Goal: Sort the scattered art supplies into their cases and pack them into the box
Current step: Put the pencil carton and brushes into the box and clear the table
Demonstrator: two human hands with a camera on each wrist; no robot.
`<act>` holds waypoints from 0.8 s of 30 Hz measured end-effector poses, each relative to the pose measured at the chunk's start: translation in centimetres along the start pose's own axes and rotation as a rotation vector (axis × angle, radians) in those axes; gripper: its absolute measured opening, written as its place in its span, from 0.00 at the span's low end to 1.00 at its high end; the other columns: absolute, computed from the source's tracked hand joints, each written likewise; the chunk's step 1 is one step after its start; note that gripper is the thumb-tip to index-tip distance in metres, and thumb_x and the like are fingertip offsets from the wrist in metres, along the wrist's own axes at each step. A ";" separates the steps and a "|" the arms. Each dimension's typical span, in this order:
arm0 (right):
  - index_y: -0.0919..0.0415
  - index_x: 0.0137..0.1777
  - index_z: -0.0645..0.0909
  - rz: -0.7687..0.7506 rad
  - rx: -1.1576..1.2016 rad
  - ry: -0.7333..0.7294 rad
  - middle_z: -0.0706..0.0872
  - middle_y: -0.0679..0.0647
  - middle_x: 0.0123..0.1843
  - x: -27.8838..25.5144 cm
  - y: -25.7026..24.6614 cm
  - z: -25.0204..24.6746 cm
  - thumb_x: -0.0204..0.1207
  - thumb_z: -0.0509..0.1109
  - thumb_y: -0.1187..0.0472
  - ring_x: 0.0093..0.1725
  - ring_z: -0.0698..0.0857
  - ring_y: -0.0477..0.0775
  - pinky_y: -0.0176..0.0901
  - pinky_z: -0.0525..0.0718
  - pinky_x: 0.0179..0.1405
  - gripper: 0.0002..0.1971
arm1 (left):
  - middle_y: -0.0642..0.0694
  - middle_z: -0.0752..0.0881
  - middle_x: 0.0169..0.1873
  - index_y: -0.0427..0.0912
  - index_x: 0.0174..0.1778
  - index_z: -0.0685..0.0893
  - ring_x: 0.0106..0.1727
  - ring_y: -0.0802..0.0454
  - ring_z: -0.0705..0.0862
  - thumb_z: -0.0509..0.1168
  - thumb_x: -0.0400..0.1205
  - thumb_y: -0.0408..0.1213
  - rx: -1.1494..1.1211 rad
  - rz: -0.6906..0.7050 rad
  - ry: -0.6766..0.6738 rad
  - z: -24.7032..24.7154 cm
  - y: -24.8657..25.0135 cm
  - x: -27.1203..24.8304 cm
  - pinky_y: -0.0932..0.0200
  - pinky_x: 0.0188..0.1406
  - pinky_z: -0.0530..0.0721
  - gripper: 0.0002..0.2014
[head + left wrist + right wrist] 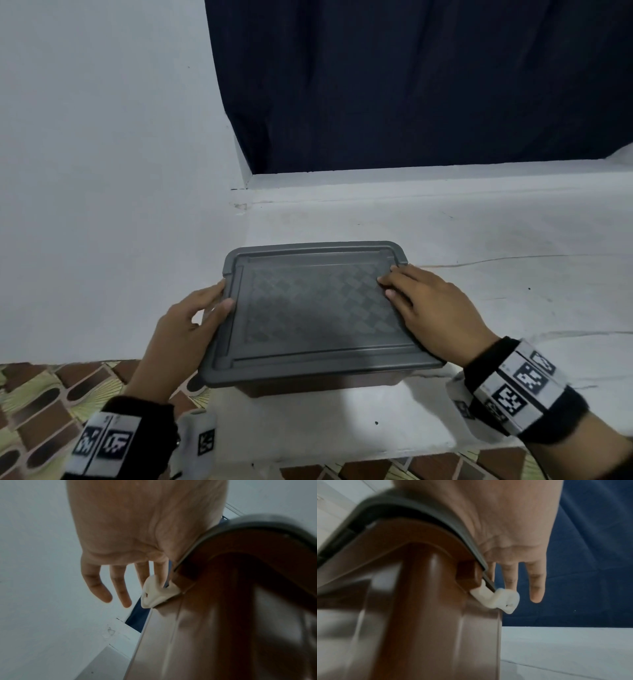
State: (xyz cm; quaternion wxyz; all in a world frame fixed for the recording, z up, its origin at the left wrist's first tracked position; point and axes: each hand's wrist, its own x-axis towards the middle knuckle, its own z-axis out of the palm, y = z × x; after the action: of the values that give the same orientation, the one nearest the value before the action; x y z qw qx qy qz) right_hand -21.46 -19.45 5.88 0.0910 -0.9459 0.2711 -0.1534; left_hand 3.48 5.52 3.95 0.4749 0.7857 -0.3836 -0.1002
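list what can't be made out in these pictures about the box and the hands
- Box contents: hidden in all views by the grey lid and brown walls.
- White clips: latched or not, too blurred; hidden from head view.
- Left hand thumb: behind the lid edge in left wrist view.
- Right hand fingertips: partly behind the lid in right wrist view.

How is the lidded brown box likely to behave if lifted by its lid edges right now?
The box looks like rigid moulded plastic, so it probably won't flex. Its white latch appears unclipped on the left side, so the grey lid might lift off alone. The glossy walls could be slippery.
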 end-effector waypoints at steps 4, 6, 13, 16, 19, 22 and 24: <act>0.49 0.62 0.83 0.009 0.082 0.081 0.85 0.46 0.62 0.1 0.7 1.5 0.82 0.63 0.66 0.63 0.82 0.56 0.56 0.84 0.54 0.15 | 0.59 0.79 0.72 0.58 0.73 0.80 0.72 0.57 0.78 0.65 0.83 0.49 0.048 -0.034 0.003 0.0 -0.4 0.3 0.50 0.74 0.77 0.21; 0.52 0.62 0.85 0.004 0.161 0.144 0.86 0.48 0.63 0.1 0.7 1.9 0.79 0.64 0.72 0.64 0.82 0.55 0.49 0.81 0.61 0.19 | 0.56 0.77 0.75 0.58 0.74 0.80 0.72 0.56 0.77 0.65 0.83 0.51 0.039 -0.070 0.016 0.1 -0.4 0.1 0.52 0.72 0.77 0.21; 0.46 0.73 0.72 0.519 0.803 0.178 0.75 0.50 0.68 -0.6 0.9 1.6 0.81 0.70 0.54 0.61 0.82 0.53 0.47 0.80 0.61 0.21 | 0.45 0.88 0.63 0.52 0.74 0.78 0.61 0.42 0.88 0.70 0.80 0.50 -0.521 -0.479 0.025 0.1 -0.7 -0.7 0.36 0.60 0.86 0.26; 0.55 0.68 0.80 0.714 1.064 -0.001 0.88 0.57 0.60 -1.0 1.4 1.5 0.79 0.71 0.47 0.56 0.88 0.59 0.58 0.83 0.64 0.21 | 0.42 0.91 0.56 0.46 0.64 0.87 0.57 0.41 0.90 0.67 0.83 0.45 -0.589 -0.443 -0.013 0.2 -0.3 -1.1 0.39 0.56 0.88 0.15; 0.66 0.60 0.84 0.728 1.315 -0.107 0.91 0.62 0.55 -1.2 1.6 0.8 0.79 0.71 0.51 0.55 0.90 0.65 0.61 0.86 0.61 0.18 | 0.41 0.92 0.54 0.45 0.63 0.88 0.54 0.42 0.91 0.64 0.86 0.41 -0.603 -0.420 -0.018 0.5 0.1 -1.7 0.43 0.48 0.91 0.13; 0.68 0.57 0.82 0.740 1.385 -0.147 0.90 0.64 0.54 -0.7 1.8 0.2 0.74 0.74 0.54 0.52 0.89 0.65 0.61 0.87 0.58 0.18 | 0.39 0.90 0.60 0.46 0.67 0.86 0.61 0.36 0.88 0.62 0.87 0.39 -0.701 -0.443 -0.056 0.5 0.0 -2.1 0.28 0.63 0.83 0.15; 0.64 0.52 0.81 0.753 1.342 -0.150 0.90 0.62 0.49 -0.4 1.9 0.0 0.71 0.75 0.54 0.48 0.88 0.63 0.66 0.81 0.64 0.15 | 0.40 0.89 0.62 0.47 0.69 0.84 0.64 0.37 0.87 0.61 0.87 0.37 -0.706 -0.406 -0.038 0.6 -0.2 -2.2 0.28 0.68 0.78 0.16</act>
State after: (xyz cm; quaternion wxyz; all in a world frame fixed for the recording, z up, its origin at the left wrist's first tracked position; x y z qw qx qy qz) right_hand -22.74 -20.80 5.33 0.7091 -0.5401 0.4164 -0.1791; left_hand 1.79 6.68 3.01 0.6789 0.6320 -0.1714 -0.3322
